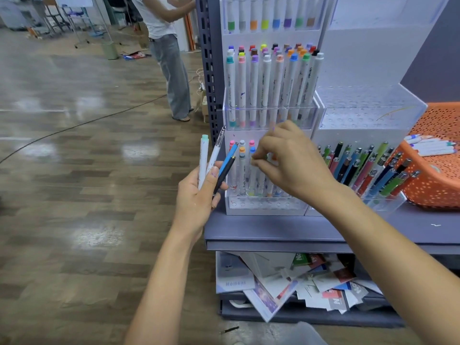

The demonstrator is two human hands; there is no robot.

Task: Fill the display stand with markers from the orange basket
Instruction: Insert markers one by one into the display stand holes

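A clear acrylic display stand rises in tiers on the grey shelf, its upper rows packed with white markers with coloured caps. My left hand grips a bunch of pens and markers just left of the stand: a white marker with a mint cap, a white pen, a blue one and a black one. My right hand reaches into the lowest tier and pinches the cap of a marker standing there. The orange basket sits at the right edge of the shelf, holding several white markers.
A second clear stand beside the first holds several coloured pens. The grey shelf has loose cards and booklets piled below it. A person stands behind on the wooden floor. A black pen lies on the floor.
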